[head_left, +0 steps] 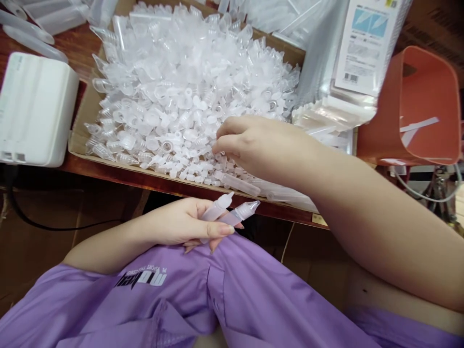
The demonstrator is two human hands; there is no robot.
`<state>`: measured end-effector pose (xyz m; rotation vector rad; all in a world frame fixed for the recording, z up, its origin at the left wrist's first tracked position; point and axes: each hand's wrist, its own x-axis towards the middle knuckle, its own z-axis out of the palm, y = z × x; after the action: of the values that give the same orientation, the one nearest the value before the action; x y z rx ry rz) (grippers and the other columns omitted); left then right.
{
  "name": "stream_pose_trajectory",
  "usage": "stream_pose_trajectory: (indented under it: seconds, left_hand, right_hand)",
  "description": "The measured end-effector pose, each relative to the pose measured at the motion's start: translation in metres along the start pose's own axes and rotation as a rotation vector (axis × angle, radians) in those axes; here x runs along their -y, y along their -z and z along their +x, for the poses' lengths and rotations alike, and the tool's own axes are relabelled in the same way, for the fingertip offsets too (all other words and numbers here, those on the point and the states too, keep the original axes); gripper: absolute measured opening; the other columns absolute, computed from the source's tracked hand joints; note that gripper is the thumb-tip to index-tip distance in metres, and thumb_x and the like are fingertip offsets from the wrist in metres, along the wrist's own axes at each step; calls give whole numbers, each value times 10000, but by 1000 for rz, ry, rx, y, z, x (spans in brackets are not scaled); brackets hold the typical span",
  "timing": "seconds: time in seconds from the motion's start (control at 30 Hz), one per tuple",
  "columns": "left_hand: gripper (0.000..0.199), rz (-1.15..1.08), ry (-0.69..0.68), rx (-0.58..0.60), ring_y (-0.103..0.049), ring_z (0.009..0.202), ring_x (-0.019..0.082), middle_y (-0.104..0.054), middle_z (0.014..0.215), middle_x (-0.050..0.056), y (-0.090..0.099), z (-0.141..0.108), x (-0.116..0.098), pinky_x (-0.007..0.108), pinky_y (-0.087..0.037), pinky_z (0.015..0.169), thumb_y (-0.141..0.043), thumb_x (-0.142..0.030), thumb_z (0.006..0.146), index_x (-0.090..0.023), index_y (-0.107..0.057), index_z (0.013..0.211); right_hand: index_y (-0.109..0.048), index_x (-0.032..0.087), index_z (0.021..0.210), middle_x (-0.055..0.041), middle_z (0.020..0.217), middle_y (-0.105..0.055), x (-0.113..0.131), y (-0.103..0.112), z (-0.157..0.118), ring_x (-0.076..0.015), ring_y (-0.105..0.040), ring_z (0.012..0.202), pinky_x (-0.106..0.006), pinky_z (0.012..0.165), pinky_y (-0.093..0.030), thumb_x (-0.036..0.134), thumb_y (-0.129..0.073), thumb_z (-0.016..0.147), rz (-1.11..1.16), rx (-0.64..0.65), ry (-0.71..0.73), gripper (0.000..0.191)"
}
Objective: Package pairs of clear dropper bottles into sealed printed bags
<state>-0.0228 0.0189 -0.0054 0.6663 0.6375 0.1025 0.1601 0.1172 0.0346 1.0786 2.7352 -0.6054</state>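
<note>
1. Two slim plastic tubes (215,209) were held just nearer than the tabletop's front edge, above the purple clothing (253,275). A clear pointed cap (247,210) was seen on the tube to the right; a bare nozzle was shown on the other.
2. Both were clamped side by side between the thumb and fingers of the left hand (188,222), tips toward the far right. A firm but gentle grip seemed best, with the tips left free and the walls not squeezed.
3. The right hand (250,140) was placed at the near right part of the small clear parts (174,92), its fingers bent; whether anything was pinched could not be told, the fingertips being partly hidden.
4. A light fingertip pinch on one part was judged wise, so that neighbours were not dragged along.
5. The parts were heaped in a cardboard box (81,128) on the tabletop (141,181). It was flanked by a white device (36,111) at left and an orange bin (380,106) at right.
</note>
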Motion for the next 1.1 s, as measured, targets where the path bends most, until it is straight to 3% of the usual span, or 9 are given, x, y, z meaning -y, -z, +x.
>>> stream_pose_trajectory:
  seconds: [0.13, 0.5, 0.6, 0.7, 0.8, 0.9, 0.97, 1.1]
  left_hand:
    - [424, 23, 2, 12, -370, 442, 37, -567, 646, -32, 0, 3, -2, 187, -263, 401, -696, -473, 823, -125, -675, 1064]
    - [419, 10, -16, 37, -366, 443, 38, -568, 642, -33, -3, 9, -1, 196, -256, 402, -685, -442, 842, -122, -680, 1112]
    - [405, -49, -14, 53, -357, 420, 32, -576, 640, -35, -3, 10, 0, 196, -264, 392, -691, -432, 841, -116, -681, 1095]
    - [385, -138, -10, 118, -348, 380, 23, -594, 639, -39, -2, 13, 2, 191, -269, 368, -697, -421, 841, -117, -676, 1076]
    - [343, -208, 9, 197, -346, 362, 17, -607, 645, -41, -3, 16, 1, 184, -275, 357, -697, -401, 850, -131, -669, 1059]
    - [327, -213, 71, 220, -341, 367, 5, -601, 641, -46, -6, 17, -3, 174, -227, 362, -704, -398, 850, -139, -655, 1044]
    - [336, -194, 123, 206, -317, 374, -3, -589, 632, -51, -8, 18, -4, 173, -186, 366, -709, -405, 845, -138, -646, 1039]
    - [342, -107, 160, 210, -303, 377, 6, -572, 627, -44, -12, 21, -2, 188, -173, 358, -711, -424, 834, -121, -648, 979]
  right_hand:
    - [-705, 244, 1071, -44, 1189, -646, 1, 3, 1, -220, -639, 956, -306, 708, -470, 123, -536, 830, -209, 61, -14, 318]
    - [-697, 218, 1045, -65, 1087, -666, -3, 4, -1, -231, -634, 975, -326, 750, -483, 143, -478, 893, -137, -35, -1, 276]
    - [-693, 195, 1040, -63, 1002, -679, -5, 7, -13, -205, -638, 927, -326, 766, -492, 265, -539, 909, 114, -190, -96, 213]
    - [-673, 200, 1009, -25, 888, -687, -4, 11, -37, -153, -642, 810, -284, 708, -513, 381, -632, 857, 571, -306, -214, 239]
    - [-645, 207, 931, 5, 823, -687, 3, 11, -62, -108, -640, 703, -223, 606, -516, 367, -690, 806, 936, -228, -269, 208]
    - [-626, 201, 927, 15, 805, -692, 10, 5, -79, -87, -642, 651, -194, 562, -517, 317, -667, 834, 1090, -87, -276, 154]
    - [-636, 194, 949, 5, 821, -706, 12, 2, -85, -92, -656, 670, -200, 578, -526, 307, -641, 863, 1044, -67, -251, 143]
    - [-687, 188, 971, -25, 900, -734, 12, 4, -90, -118, -679, 797, -233, 687, -525, 284, -600, 902, 702, -76, -26, 146]
